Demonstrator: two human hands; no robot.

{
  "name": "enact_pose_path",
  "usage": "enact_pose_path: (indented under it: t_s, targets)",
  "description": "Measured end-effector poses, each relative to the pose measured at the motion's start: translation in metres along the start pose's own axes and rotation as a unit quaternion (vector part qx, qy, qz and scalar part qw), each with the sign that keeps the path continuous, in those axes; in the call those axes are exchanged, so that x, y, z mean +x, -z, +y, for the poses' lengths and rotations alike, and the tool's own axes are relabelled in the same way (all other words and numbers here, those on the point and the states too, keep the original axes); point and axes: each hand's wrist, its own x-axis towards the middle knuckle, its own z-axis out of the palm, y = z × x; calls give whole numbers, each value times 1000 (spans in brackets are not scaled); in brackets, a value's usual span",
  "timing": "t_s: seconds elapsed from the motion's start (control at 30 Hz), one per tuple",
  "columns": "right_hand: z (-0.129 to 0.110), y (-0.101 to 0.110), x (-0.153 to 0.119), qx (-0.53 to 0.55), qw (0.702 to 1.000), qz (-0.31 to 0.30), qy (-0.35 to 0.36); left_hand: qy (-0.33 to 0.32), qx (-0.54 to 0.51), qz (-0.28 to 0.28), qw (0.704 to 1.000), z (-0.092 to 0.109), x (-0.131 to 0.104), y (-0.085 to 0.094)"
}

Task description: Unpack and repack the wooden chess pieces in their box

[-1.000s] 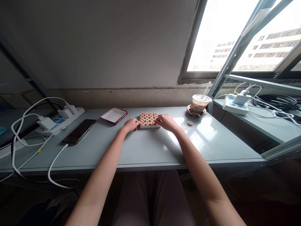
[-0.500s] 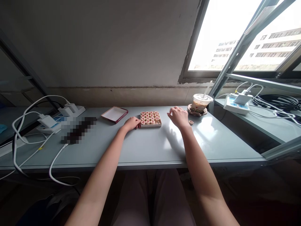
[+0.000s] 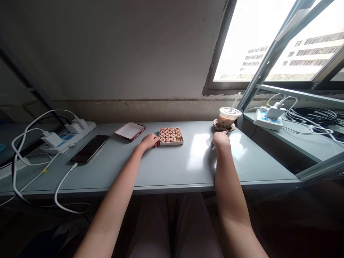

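A shallow box (image 3: 172,143) holds several round wooden pieces with red characters, in rows. My left hand (image 3: 149,141) rests at the box's left edge, its fingers closed on that side. My right hand (image 3: 221,138) is just in front of the drink cup, fingers curled down to the table where a loose wooden piece lay; the piece is hidden, and whether it is gripped cannot be seen. The plastic cup (image 3: 227,117) with lid and straw stands in a brown cardboard holder (image 3: 216,125).
A red-edged box lid (image 3: 130,130) lies left of the box. Farther left are a phone (image 3: 90,149) and a power strip (image 3: 90,128) with white plugs and cables. Another power strip (image 3: 264,120) and black cable coils (image 3: 317,116) sit on the right.
My right hand has moved right and down, from above the table to the loose piece, which it now covers. My left hand has stayed at the box.
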Motion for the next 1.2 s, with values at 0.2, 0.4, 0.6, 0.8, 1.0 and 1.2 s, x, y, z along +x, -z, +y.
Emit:
enact_pose_path:
  t_s: [0.2,0.4,0.6,0.8,1.0,1.2]
  targets:
    - [-18,13,-11,161,971,-7,177,-2,7,1,1000,-1,1,0]
    - [-56,10,-29,278,866,-27,414,-1,-4,2,1000,-4,2,-1]
    - [-63,4,-34,232,878,-27,419,5,2,23,1000,-1,1,0]
    - [-63,7,-37,207,891,-17,405,38,53,179,982,3,-3,10]
    - [-65,0,-33,187,891,13,413,71,208,382,897,-20,0,15]
    - [-71,-2,-35,163,892,36,421,130,282,286,907,-44,0,13]
